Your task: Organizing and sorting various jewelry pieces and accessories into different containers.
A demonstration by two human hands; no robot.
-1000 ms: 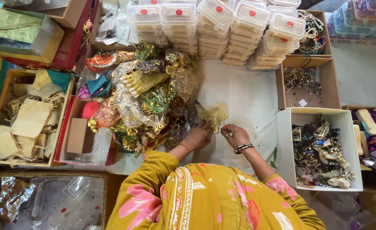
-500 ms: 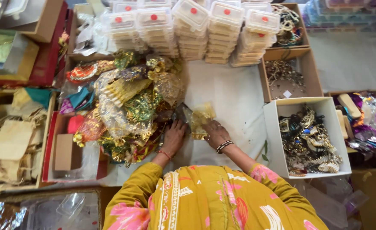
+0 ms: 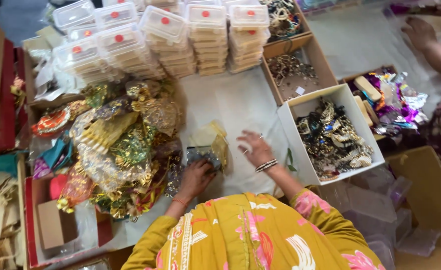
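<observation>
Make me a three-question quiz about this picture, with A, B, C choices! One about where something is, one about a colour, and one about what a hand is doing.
1. Where does the white box of jewellery sit?
A. to the right of the hands
B. on the clear tubs
C. among the shiny pouches

2. What colour are the dots on the clear tub lids?
A. blue
B. red
C. green

3. What is the left hand doing?
A. resting flat
B. pointing
C. gripping a small yellow pouch

Answers: 1 A, the box lies right of the right hand. 2 B, each lid bears a red dot. 3 C, its fingers close on the pouch.
</observation>
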